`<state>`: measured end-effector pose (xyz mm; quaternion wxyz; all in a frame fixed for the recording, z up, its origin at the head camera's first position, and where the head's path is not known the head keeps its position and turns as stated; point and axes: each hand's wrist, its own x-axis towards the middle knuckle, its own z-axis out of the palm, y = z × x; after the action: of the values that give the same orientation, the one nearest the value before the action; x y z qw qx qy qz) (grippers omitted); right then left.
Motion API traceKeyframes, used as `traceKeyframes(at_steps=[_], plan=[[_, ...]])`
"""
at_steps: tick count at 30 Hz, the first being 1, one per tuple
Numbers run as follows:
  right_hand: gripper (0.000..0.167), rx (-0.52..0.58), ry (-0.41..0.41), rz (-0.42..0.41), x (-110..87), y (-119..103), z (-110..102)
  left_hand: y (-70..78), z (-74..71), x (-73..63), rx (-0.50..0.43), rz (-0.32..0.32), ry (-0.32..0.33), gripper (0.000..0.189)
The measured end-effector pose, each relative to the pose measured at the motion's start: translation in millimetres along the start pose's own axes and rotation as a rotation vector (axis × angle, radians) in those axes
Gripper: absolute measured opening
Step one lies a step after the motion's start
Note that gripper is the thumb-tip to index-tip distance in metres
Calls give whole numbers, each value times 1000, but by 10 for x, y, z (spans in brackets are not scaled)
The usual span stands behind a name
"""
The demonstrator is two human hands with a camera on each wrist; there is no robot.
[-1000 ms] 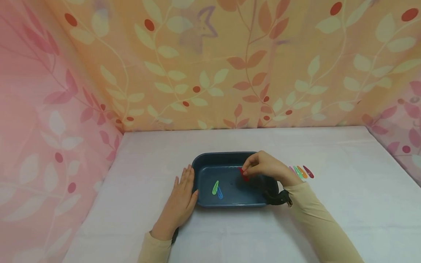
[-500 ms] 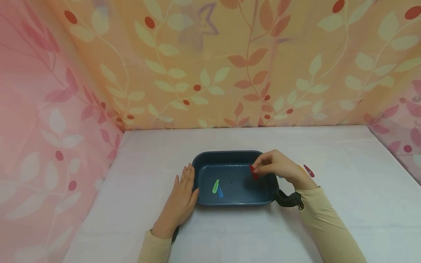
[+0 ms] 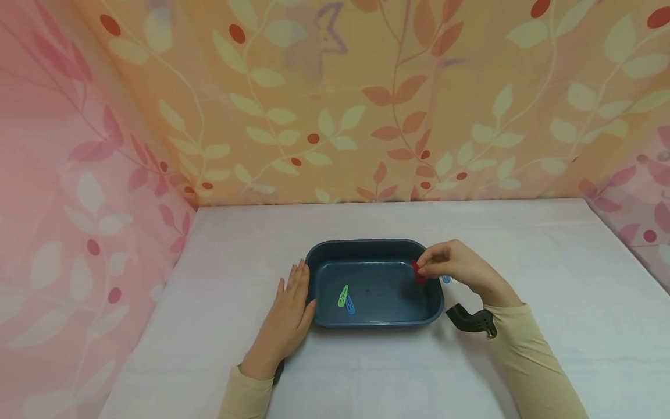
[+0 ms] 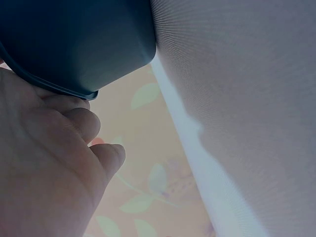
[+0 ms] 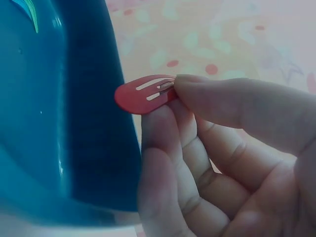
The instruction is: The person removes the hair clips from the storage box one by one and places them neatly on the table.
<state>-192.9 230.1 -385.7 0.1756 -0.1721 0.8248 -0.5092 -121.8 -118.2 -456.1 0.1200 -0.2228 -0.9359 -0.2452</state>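
Note:
My right hand pinches a red snap hair clip between thumb and fingers, over the right end of a dark blue tray. The clip's slotted frame shows clearly in the right wrist view. My left hand lies with straight fingers along the tray's left side; the left wrist view shows its fingers against the rim. Inside the tray, a green hair clip and a blue hair clip lie close together, left of the middle.
Just right of the tray, another blue clip shows on the white tablecloth, partly covered by my right hand. A black strap-like piece sticks out from the right wrist. Leaf-patterned cloth stands behind the table.
My right hand has moved right with the red clip, from inside the tray toward its right rim. It now covers the row of clips seen earlier. The left hand stays put.

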Motion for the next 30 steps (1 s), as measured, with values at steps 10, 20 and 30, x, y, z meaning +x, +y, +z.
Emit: traceKeyframes(at_steps=[10, 20, 30], plan=[[17, -11, 36, 10, -62, 44, -83, 3, -7, 5, 3, -11, -17, 63], [16, -18, 73, 15, -125, 106, -188, -9, 6, 0, 2, -8, -11, 63], [15, -48, 104, 0, -180, 154, -285, -6, 3, 5, -3, 4, -3, 63]])
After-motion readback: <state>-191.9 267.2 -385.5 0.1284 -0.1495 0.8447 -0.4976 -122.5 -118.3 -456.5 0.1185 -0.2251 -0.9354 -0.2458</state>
